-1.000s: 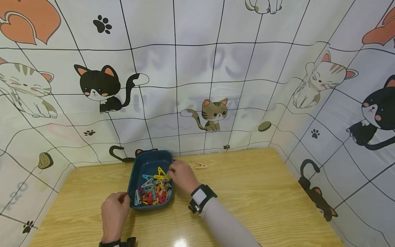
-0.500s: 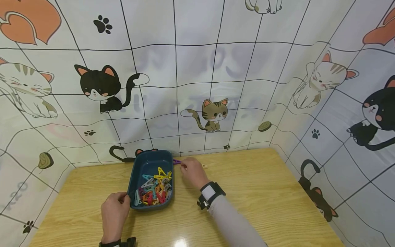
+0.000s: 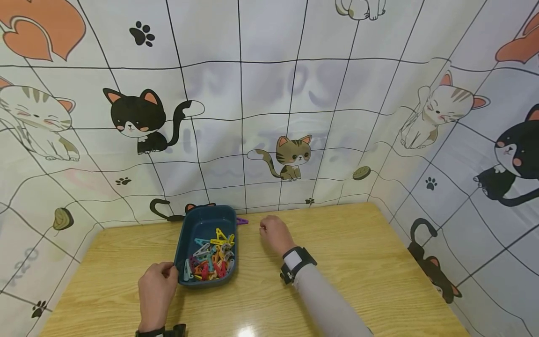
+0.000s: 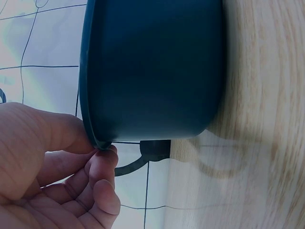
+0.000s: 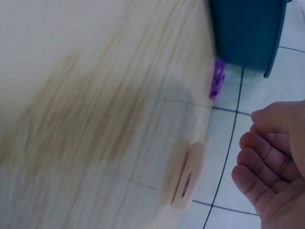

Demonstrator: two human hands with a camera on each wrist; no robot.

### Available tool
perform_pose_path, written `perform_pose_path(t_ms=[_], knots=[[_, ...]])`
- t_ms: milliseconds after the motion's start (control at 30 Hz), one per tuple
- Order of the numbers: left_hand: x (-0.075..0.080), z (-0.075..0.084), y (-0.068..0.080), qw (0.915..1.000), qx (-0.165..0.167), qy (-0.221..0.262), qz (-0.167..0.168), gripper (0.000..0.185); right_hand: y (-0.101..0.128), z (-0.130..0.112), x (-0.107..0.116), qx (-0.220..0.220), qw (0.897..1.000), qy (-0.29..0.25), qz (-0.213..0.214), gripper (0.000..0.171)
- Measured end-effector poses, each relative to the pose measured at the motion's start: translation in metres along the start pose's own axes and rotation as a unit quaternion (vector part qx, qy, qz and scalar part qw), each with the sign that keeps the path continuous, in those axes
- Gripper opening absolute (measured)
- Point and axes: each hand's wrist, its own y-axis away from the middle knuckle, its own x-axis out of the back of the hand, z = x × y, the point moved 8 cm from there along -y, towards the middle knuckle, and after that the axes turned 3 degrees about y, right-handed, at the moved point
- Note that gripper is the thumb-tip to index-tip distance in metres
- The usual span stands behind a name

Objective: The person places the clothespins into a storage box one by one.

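Observation:
A dark blue plastic bin (image 3: 205, 217) stands toward the back left of the table, with a pile of colourful clothespins (image 3: 212, 255) in it. My left hand (image 3: 157, 292) pinches the bin's rim at the near left corner; the left wrist view shows thumb and fingertips meeting on the rim. My right hand (image 3: 278, 236) hovers right of the bin, fingers loosely curled and holding nothing. Close to it, a beige clothespin (image 5: 189, 176) lies on the table in the right wrist view; the hand hides it in the head view. Beside the bin's right wall lies a purple clothespin (image 3: 242, 221).
The wooden table (image 3: 353, 271) meets a white cloth backdrop (image 3: 269, 89) with cat drawings and black grid lines at the back and sides. The bin stands close to the table's back edge.
My right hand has moved right, from the bin's right rim past the purple clothespin to the beige one, uncovering the purple one. The left hand and bin have stayed put.

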Motion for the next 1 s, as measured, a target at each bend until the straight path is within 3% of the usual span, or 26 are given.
perform_pose_path(t_ms=[333,1000], knots=[[0.0,-0.001,0.0,1.0,0.001,0.0,0.0,0.015,-0.001,0.017,-0.01,0.0,0.998,0.06,-0.018,0.004],[-0.001,0.0,0.0,1.0,-0.007,-0.004,0.0,0.015,-0.008,0.012,-0.018,0.049,0.983,0.168,-0.045,0.009]])
